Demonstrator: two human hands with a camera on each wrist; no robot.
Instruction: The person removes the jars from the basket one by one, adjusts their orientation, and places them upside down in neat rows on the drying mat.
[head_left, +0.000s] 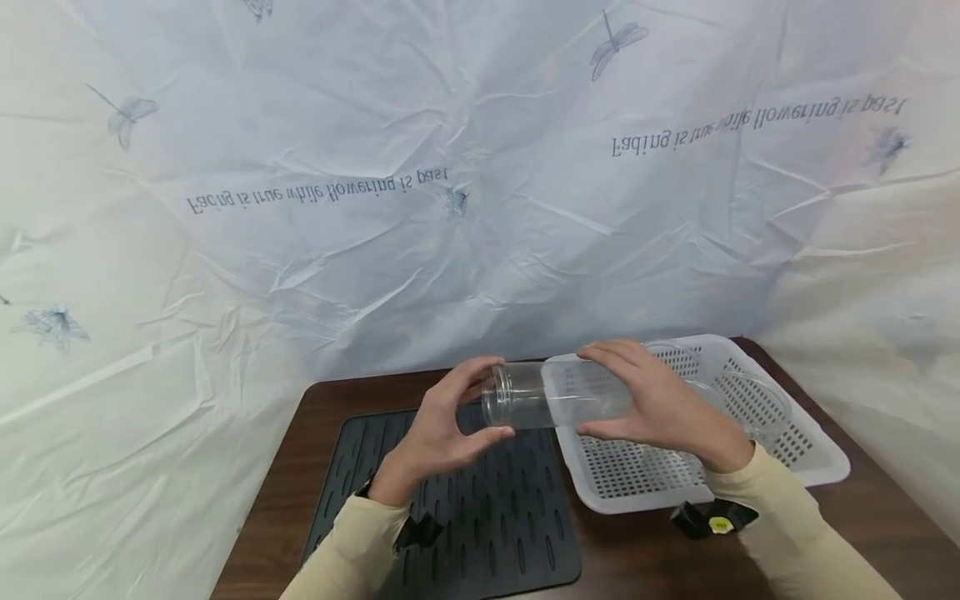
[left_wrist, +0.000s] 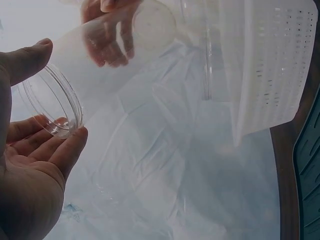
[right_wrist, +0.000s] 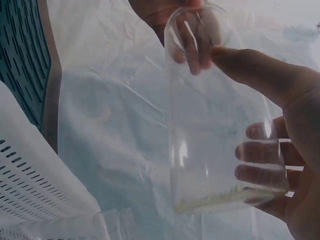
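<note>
The left hand (head_left: pixel 442 429) pinches the mouth of a clear, cylindrical glass or plastic jar (head_left: pixel 528 393); the right hand (head_left: pixel 663 404) grips its body, sideways above the brown wood-look table (head_left: pixel 288 492). Handling seems underway; any turn likely needs both grips steady.

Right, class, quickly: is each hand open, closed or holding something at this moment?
Left hand: holding the clear jar at its ridged end.
Right hand: holding the same jar around its body.

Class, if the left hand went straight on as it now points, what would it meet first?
Likely the clear jar, whose rim the left hand holds; the gap beyond is hard to judge.
</note>
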